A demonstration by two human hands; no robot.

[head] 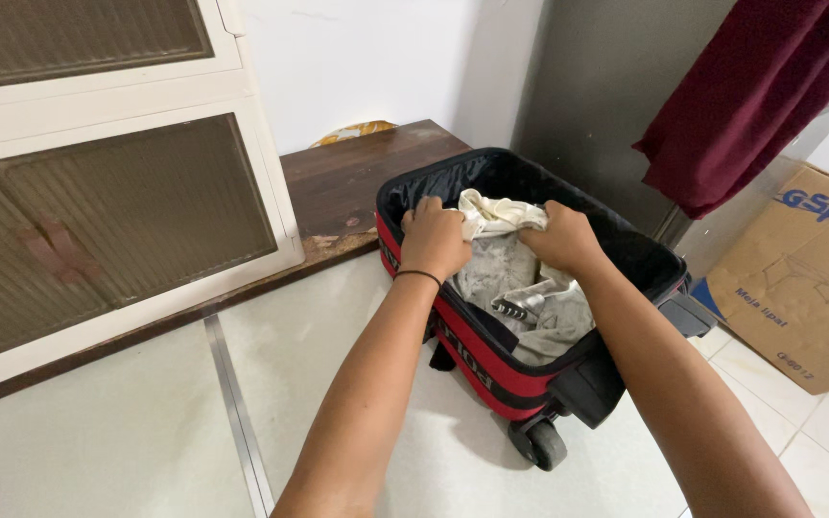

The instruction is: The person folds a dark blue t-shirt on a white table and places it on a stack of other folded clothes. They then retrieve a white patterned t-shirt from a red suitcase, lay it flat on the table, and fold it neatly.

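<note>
An open red and black suitcase (491,369) with a dark lining lies on the white tiled floor, wheels toward me. Light grey and cream clothes (520,288) fill its inside. My left hand (434,238), with a thin black band on the wrist, is closed on the cream garment at the suitcase's far left side. My right hand (560,240) grips the same bundle of cloth just to the right. Both hands press down into the clothes.
A white framed door with ribbed glass panels (117,211) stands at the left. A dark wooden ledge (357,177) runs behind the suitcase. A dark red curtain (750,96) hangs at the upper right, above a brown cardboard box (798,278).
</note>
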